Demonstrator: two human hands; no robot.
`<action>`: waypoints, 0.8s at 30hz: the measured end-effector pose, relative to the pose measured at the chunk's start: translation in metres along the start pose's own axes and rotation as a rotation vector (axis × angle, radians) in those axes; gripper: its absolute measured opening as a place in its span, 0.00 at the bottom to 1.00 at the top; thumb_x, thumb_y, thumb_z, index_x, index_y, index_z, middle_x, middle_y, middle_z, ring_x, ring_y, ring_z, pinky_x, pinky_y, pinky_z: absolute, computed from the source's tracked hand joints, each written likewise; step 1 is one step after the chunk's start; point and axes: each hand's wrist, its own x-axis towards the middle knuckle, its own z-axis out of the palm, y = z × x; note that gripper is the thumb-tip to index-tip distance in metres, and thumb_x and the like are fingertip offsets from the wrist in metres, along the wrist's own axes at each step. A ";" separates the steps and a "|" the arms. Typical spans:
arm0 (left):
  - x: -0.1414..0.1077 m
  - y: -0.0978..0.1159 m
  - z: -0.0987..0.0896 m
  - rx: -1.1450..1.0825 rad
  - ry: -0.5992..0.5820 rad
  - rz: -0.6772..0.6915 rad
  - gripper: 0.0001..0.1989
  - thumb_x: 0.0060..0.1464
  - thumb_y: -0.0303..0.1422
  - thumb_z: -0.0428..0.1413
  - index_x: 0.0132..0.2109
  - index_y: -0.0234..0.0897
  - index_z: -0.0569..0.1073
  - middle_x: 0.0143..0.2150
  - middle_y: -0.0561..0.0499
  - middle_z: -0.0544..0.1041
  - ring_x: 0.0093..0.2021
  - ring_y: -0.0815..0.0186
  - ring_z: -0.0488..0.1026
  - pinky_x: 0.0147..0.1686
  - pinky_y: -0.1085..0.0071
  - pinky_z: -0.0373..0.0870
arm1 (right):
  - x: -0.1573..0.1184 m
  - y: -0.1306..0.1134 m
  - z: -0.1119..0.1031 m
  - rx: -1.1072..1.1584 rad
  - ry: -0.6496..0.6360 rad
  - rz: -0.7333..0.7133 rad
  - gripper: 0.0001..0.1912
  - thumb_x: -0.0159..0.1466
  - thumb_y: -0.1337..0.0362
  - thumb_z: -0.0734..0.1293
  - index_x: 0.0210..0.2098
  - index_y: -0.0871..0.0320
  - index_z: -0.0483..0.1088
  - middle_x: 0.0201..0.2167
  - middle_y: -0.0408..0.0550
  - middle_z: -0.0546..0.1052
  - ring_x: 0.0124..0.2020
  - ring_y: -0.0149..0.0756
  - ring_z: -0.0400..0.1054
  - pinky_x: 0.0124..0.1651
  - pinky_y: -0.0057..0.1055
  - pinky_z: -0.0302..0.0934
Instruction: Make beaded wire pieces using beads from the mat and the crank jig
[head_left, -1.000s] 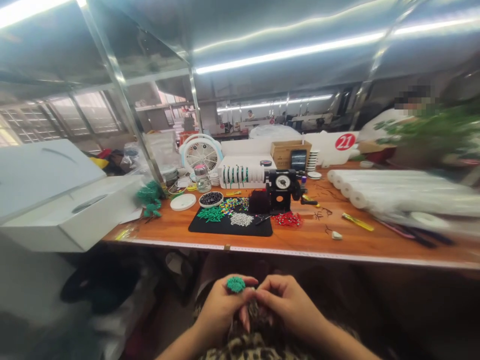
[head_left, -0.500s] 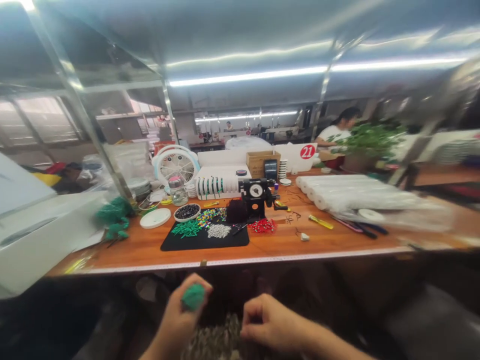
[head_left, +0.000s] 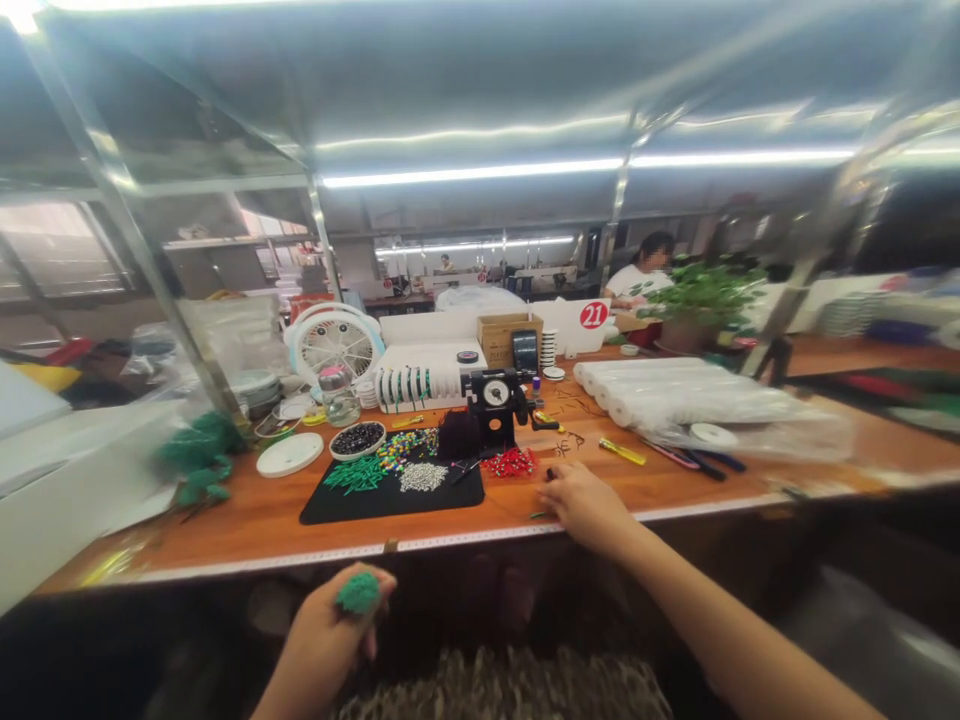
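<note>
left fingers (head_left: 385, 582) hold a green cluster (head_left: 357, 594) — base hidden.

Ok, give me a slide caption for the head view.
Left hand holds a green cluster; right hand is over the tabletop near the red pieces.

My one view looks from my head, forward and down (and wide), over my two bare hands (head_left: 589, 508), close by at the bottom, across the orange-brown wooden worktop (head_left: 255, 515) to a long, straight white light strip (head_left: 480, 173) overhead.
</note>
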 end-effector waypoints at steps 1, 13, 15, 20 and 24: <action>-0.004 -0.002 0.007 -0.018 -0.038 -0.040 0.18 0.42 0.49 0.58 0.27 0.36 0.72 0.15 0.53 0.69 0.13 0.70 0.61 0.13 0.77 0.53 | -0.001 -0.004 0.002 0.014 0.048 0.019 0.12 0.62 0.69 0.59 0.33 0.60 0.75 0.37 0.55 0.71 0.43 0.43 0.63 0.46 0.36 0.57; -0.008 -0.009 0.047 -0.127 -0.213 -0.069 0.17 0.45 0.45 0.58 0.29 0.34 0.73 0.12 0.51 0.70 0.13 0.70 0.62 0.14 0.77 0.53 | -0.035 -0.093 0.086 1.234 -0.398 0.276 0.15 0.49 0.54 0.69 0.25 0.61 0.67 0.14 0.37 0.67 0.14 0.26 0.60 0.18 0.23 0.52; -0.006 -0.014 0.047 -0.130 -0.220 -0.056 0.17 0.46 0.46 0.57 0.30 0.33 0.72 0.10 0.53 0.68 0.11 0.72 0.58 0.13 0.78 0.48 | -0.033 -0.088 0.088 1.222 -0.381 0.239 0.14 0.51 0.54 0.67 0.22 0.60 0.64 0.12 0.36 0.64 0.12 0.24 0.54 0.15 0.21 0.47; 0.044 0.003 0.010 0.195 0.025 0.184 0.20 0.54 0.46 0.49 0.36 0.32 0.73 0.09 0.57 0.63 0.12 0.68 0.61 0.15 0.75 0.56 | -0.032 -0.078 0.071 0.942 -0.318 0.060 0.09 0.58 0.63 0.62 0.22 0.59 0.63 0.18 0.40 0.68 0.20 0.27 0.60 0.25 0.23 0.54; 0.136 0.034 -0.044 0.582 0.158 0.268 0.14 0.55 0.39 0.51 0.32 0.32 0.74 0.23 0.49 0.74 0.27 0.62 0.72 0.29 0.70 0.66 | -0.018 -0.070 0.055 0.581 -0.328 -0.151 0.08 0.60 0.66 0.60 0.26 0.59 0.66 0.24 0.45 0.71 0.27 0.32 0.64 0.30 0.26 0.54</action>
